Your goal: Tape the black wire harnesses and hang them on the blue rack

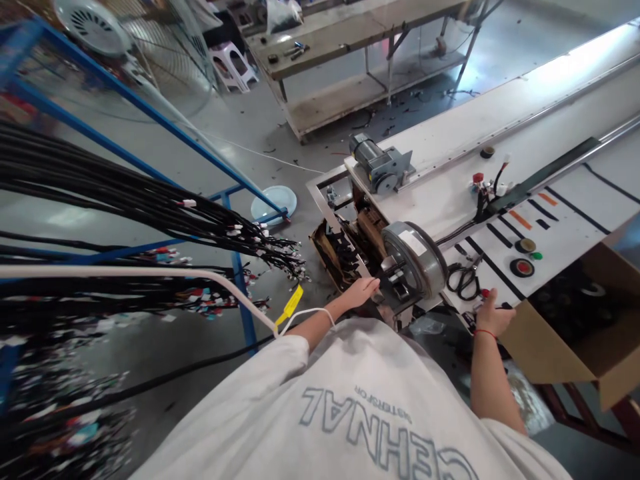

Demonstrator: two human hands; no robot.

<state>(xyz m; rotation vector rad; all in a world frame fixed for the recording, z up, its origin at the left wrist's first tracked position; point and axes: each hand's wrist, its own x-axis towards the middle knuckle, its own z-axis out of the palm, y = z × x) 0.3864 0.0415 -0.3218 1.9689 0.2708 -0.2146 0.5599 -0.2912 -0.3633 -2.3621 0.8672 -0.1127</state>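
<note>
My left hand [365, 292] is closed beside the bench-end frame, just left of a clear-sided reel-like drum [415, 259]. Whatever its fingers grip, if anything, is hidden. A white cord [315, 311] loops about that wrist. At the near edge of the bench, my right hand [493, 319] has its fingers curled, and a small dark piece shows past them; I cannot make out what it is. Close to it lie black-handled scissors [466, 281] and a red knob [485, 293]. Tape rolls [523, 268] sit beyond, next to black and orange strips on the white bench top.
Bundles of black cables [150, 193] with small connectors hang on a blue rack [240, 293] at left. An open cardboard box [545, 343] stands at right. A motor [375, 160] is mounted on the bench [450, 153]. Behind are a workbench [345, 40] and a fan [95, 27].
</note>
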